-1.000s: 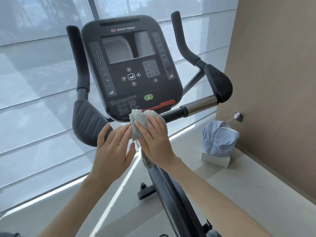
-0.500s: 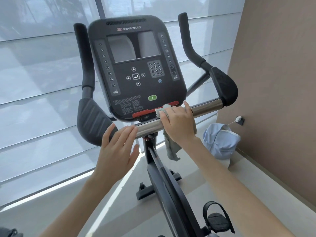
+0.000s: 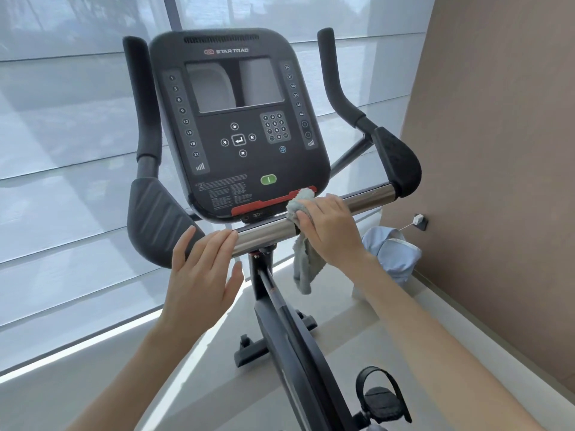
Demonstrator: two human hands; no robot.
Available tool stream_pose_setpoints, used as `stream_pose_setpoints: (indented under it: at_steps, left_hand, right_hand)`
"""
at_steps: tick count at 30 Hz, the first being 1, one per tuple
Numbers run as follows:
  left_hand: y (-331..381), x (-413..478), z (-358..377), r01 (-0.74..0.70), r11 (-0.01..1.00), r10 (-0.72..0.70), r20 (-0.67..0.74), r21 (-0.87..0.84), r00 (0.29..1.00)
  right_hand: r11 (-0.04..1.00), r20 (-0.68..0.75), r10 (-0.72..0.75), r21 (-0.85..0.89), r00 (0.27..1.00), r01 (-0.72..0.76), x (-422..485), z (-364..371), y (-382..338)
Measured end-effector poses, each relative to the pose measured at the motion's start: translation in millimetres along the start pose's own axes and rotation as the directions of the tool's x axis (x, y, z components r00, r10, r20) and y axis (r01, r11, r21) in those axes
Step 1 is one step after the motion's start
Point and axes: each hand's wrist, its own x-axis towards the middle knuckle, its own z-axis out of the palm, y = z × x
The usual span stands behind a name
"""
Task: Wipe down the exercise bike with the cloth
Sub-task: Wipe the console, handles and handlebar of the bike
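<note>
While right hand (image 3: 329,228) presses cloth (image 3: 303,265) on crossbar (image 3: 264,237) (left end bare).

bar (image 3: 367,199): glossy metal | cloth (image 3: 303,269): fuzzy terry | console (image 3: 239,126): matt plastic

Bright daylight thru window blinds (image 3: 62,135); sharp overall, wide-angle bending at edges.

Left hand (image 3: 199,269) flat, fingers extended; right hand (image 3: 329,231) curled, palm down.
</note>
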Motion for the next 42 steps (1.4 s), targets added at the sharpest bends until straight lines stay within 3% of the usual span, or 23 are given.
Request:
stream_pose_setpoints:
  at_steps: [5,10,17,25,35,39,42]
  left_hand:
    - [-3.5,-3.8,-6.3,-0.025,1.000,0.025,-0.002,0.001,1.000]
    - [-16.8,-14.8,-19.9,0.019,1.000,-0.018,-0.033,0.009,0.999]
    - [-37.6,-35.0,-31.7,0.067,0.994,-0.066,-0.015,0.090,0.998]
    - [-34.5,-34.4,-28.5,0.098,0.994,-0.097,-0.021,0.054,0.995]
    - [-18.7,-20.2,-18.2,0.070,0.998,-0.070,-0.003,0.003,0.998]
    - [-18.7,-21.0,-17.2,0.074,0.997,-0.075,0.014,0.015,0.997]
    - [-17.8,-22.9,-17.8,0.070,0.997,-0.071,0.006,0.025,0.997]
  right_hand:
    - [0.993,0.114,0.062,-0.106,0.991,-0.050,12.3,1.9,-9.3]
    - [0.999,0.171,-0.016,-0.030,0.985,0.021,23.3,4.2,-50.1]
    - [0.992,0.105,-0.102,0.083,0.989,0.094,23.1,21.7,-133.1]
    - [0.962,0.052,-0.272,0.042,0.961,0.270,-9.1,18.1,-87.8]
    - [1.000,0.031,0.011,-0.016,0.999,-0.010,-4.4,3.9,1.0]
    - [0.984,0.192,0.179,-0.052,0.965,-0.172,26.0,-2.4,-22.7]
    - [0.994,0.288,0.107,-0.055,0.952,-0.095,34.6,-2.9,-46.2]
